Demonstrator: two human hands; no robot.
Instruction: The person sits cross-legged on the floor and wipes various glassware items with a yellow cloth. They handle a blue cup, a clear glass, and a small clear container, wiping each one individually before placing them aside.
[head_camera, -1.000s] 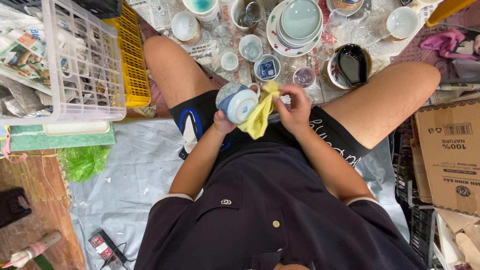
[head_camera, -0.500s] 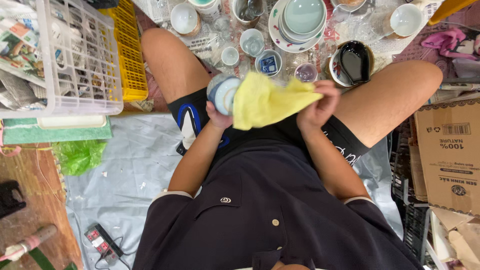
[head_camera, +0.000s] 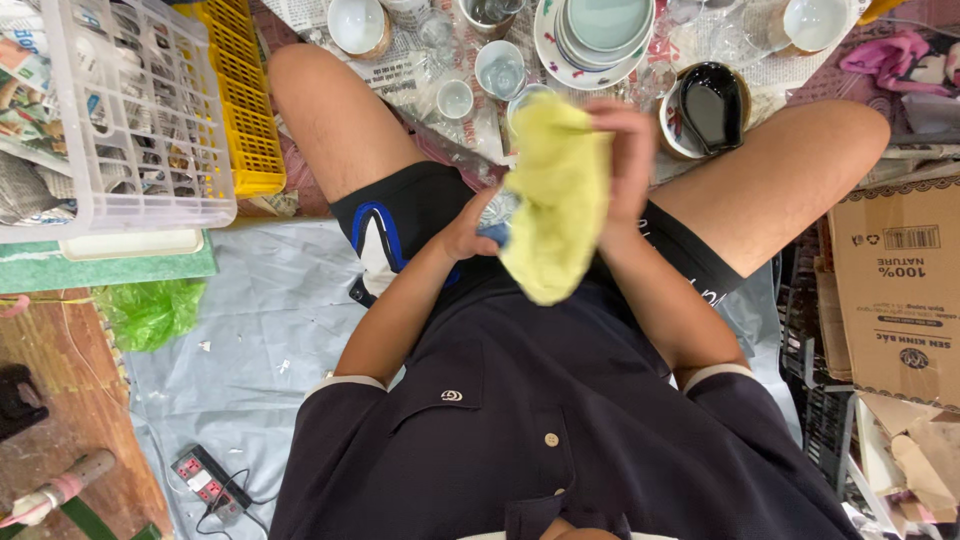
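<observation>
Yellow cloth (head_camera: 555, 195) now hangs over the cup (head_camera: 497, 222); right hand (head_camera: 625, 160) pinches the cloth, left hand (head_camera: 468, 230) grips the cup. Brown cardboard box (head_camera: 895, 290) sits right.

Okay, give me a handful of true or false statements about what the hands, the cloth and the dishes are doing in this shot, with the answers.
1. The right hand holds a yellow cloth. True.
2. The left hand is empty. False: it grips a blue and white cup, mostly hidden behind the cloth.
3. The black spoon-shaped dish sits inside the white basket. False: it lies on the floor among the dishes, near the person's right knee.
4. A stack of pale green plates stands in front of the person. True.
5. The yellow crate lies beside the white basket. True.
</observation>
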